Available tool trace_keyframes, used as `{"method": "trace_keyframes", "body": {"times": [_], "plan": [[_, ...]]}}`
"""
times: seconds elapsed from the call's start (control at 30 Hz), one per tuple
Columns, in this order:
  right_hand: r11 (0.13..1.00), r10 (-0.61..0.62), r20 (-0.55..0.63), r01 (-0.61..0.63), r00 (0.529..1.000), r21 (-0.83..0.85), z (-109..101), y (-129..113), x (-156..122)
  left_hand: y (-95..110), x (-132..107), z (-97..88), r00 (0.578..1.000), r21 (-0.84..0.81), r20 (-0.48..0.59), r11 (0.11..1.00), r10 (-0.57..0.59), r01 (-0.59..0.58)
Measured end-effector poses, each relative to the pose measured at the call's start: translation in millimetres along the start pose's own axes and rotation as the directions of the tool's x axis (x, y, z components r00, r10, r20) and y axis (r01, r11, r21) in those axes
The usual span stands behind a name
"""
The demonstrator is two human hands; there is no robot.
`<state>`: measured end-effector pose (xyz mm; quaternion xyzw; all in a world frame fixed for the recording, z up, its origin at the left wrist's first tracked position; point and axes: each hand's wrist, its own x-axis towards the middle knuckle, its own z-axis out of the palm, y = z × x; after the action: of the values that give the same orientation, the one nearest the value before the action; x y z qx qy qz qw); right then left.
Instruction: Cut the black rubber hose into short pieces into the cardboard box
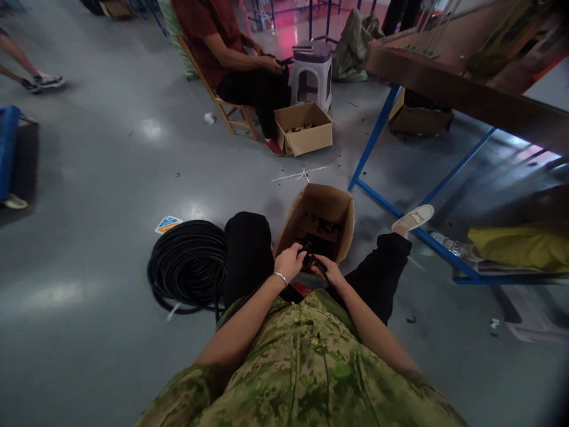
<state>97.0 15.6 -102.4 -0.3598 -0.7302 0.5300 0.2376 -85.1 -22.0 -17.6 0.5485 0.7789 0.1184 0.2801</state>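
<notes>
Both of my hands meet in front of my lap, over the near edge of an open cardboard box (348, 228). My left hand (288, 263), with a bracelet at its wrist, is closed on the end of a black hose. My right hand (329, 271) is closed around a slim dark tool (320, 268); its kind is too small and dark to make out. The hands almost touch. Small black pieces (328, 226) lie inside the box. On the floor beside my leg rests a thick coil of black hose (186, 267), with a strand running toward my left arm.
Ahead, a seated person (249, 65) handles something dark beside a plastic stool (313, 71) and another cardboard box (311, 131). A blue-legged table (377, 133) stands at the right, with yellow cloth (520, 246) on its lower part. White string (303, 174) lies on the floor.
</notes>
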Motion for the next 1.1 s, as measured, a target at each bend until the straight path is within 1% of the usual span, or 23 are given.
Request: {"method": "trace_keyframes", "body": {"times": [0.13,0.23,0.37,0.5,0.63,0.9,1.1], "plan": [[0.999,-0.023,-0.012,0.024,1.0,0.026,4,7,2,-8,4,13.5,0.989,-0.16,-0.054,0.976,0.139,-0.146],[0.998,-0.012,-0.001,0.012,1.0,0.054,7,10,4,-17,8,21.9,0.976,-0.27,-0.07,0.938,0.206,-0.217],[0.99,0.006,0.044,-0.012,0.999,0.142,6,10,3,-26,12,26.6,0.956,-0.329,-0.078,0.898,0.283,-0.293],[0.974,0.029,0.088,-0.048,0.996,0.221,5,7,2,-31,14,28.4,0.954,-0.356,-0.075,0.886,0.289,-0.296],[0.965,0.035,0.128,-0.067,0.991,0.252,3,4,2,-33,13,29.3,0.951,-0.358,-0.081,0.882,0.297,-0.306],[0.988,0.043,0.053,-0.051,0.998,0.144,5,10,2,-32,13,32.0,0.956,-0.354,-0.105,0.888,0.276,-0.295],[0.992,0.035,0.043,-0.039,0.998,0.119,6,13,2,-33,14,33.8,0.959,-0.358,-0.065,0.891,0.276,-0.28]]}}
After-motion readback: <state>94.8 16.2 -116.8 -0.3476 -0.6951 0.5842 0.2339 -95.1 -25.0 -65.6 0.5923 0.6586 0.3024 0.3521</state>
